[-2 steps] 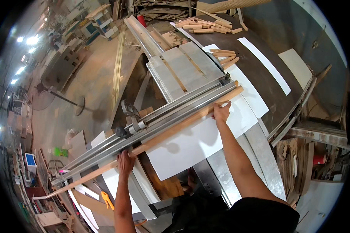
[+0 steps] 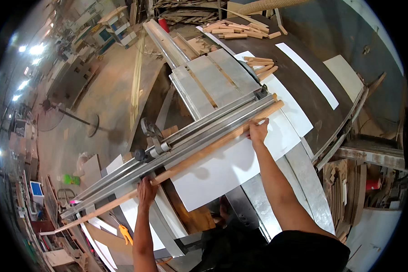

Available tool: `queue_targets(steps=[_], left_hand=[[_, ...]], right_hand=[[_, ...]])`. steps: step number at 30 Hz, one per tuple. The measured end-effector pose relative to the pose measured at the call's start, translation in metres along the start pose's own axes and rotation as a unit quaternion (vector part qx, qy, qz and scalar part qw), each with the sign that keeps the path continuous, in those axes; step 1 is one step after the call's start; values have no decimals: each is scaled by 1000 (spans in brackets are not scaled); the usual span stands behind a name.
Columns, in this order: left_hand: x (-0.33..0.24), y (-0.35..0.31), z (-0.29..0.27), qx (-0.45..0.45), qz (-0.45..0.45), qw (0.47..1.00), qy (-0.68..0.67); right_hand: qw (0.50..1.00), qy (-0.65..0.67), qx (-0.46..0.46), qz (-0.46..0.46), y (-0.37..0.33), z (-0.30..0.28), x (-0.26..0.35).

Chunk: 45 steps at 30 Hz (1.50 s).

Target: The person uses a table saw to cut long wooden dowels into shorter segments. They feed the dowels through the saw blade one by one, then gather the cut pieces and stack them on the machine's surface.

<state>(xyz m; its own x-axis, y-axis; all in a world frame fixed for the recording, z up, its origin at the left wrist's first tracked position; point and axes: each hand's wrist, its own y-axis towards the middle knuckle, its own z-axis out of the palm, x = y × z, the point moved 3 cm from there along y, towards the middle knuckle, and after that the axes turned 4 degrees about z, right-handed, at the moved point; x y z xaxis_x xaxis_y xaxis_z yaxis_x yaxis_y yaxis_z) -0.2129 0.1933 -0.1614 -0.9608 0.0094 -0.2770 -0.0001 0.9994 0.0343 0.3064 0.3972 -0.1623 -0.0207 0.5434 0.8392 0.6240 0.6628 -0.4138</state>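
Before you there is a grey metal tabletop (image 2: 298, 179), and on it lies a large white panel (image 2: 222, 174). Over this panel passes a long wooden bar (image 2: 208, 148); whether it rests there, one cannot tell. Farther to your right, the dark tabletop (image 2: 288, 68) carries a loose heap of wooden blocks (image 2: 238, 31), a narrow white strip (image 2: 311, 75) and a white sheet (image 2: 292, 111), with some short wooden sticks (image 2: 264, 69) upon the sheet. On the brown floor (image 2: 118, 102) to your left stands a fan (image 2: 77, 119).
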Motion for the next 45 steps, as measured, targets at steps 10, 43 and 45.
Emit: queue_targets(steps=[10,43,45], left_hand=[[-57,3,-1,-208,76,973,62],[-220,150,59,-85,214,972,42],[-219,150,58,-90,213,972,36]], right_hand=[[998,-41,15,-33,7,2,2],[998,-11,24,-52,72,6,-23],[998,-43,-5,-50,68,8,-18]])
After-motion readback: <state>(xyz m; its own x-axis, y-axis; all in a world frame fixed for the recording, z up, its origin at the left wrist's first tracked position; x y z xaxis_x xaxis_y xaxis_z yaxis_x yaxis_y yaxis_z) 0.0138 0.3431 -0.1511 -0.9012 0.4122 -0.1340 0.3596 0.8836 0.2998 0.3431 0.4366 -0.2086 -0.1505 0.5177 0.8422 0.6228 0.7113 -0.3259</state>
